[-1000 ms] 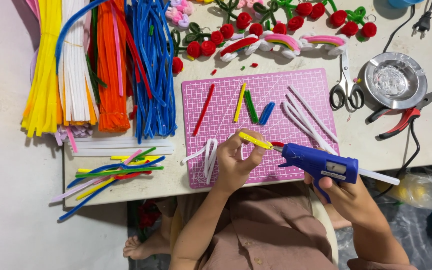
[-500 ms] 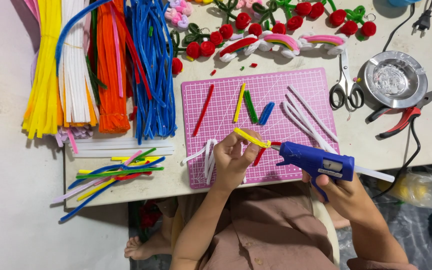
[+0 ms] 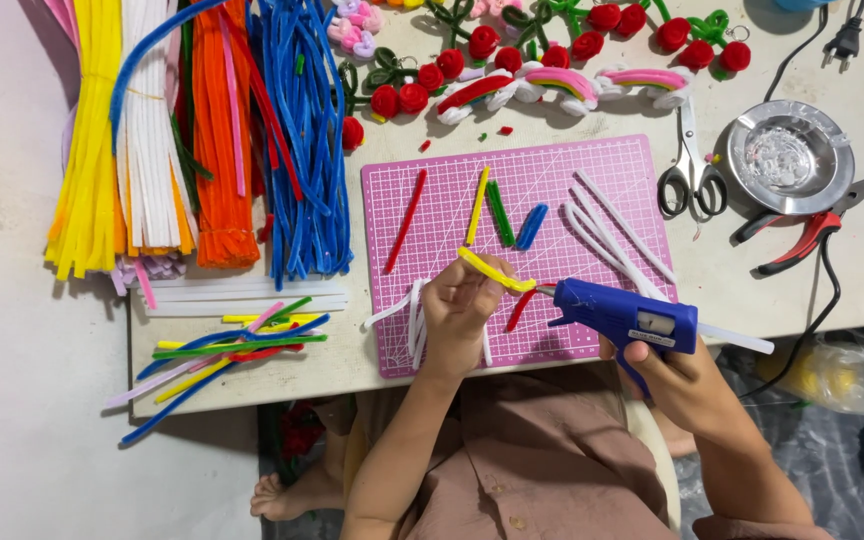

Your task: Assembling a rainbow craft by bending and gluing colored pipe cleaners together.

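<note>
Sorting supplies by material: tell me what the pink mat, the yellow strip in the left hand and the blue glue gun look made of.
Pink mat: likely matte vinyl or rubber, flat with a printed grid.
Yellow strip: fuzzy pile, probably over wire, since it holds a bend.
Blue glue gun: smooth moulded plastic, slightly glossy.

Upper left: bundles of yellow [image 3: 87, 130], white [image 3: 152, 140], orange [image 3: 222, 140] and blue pipe cleaners [image 3: 302, 140] lying on the bench [image 3: 852, 270].
Lower left: loose mixed stems [image 3: 222, 345] at the bench edge.
Top centre: red roses [image 3: 412, 95] and small rainbows [image 3: 562, 82].
Right: scissors [image 3: 690, 170], a metal dish [image 3: 790, 155], red pliers [image 3: 802, 235].
Upper right corner: a plug [image 3: 845, 40].
</note>
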